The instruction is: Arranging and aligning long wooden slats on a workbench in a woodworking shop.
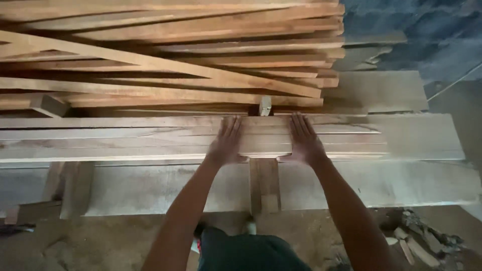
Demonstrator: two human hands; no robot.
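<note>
At centre frame, both hands lie flat on a long pale plank that runs left to right across the view. Left hand is palm down, fingers straight and close together, pointing away from the body, fingertips near the plank's far edge. Right hand does the same just to the right, w/ fingers a bit more fanned. Neither hand curls round anything; both just press on the top face. Between them shows a bare stretch of plank.

The plank sits on top of other boards, approx. level, its right end over a wider pale slab. Under it, btwn the two forearms, a short upright wood block props the stack, and a broad board lies lower and nearer the body. Behind the plank, a big loose pile of thin reddish strips is stacked, some crossing at angles. A small wood stub stands just past the plank's far edge.

Bottom right, wood offcuts lie on the dirt floor. Top right, dark sheeting.
</note>
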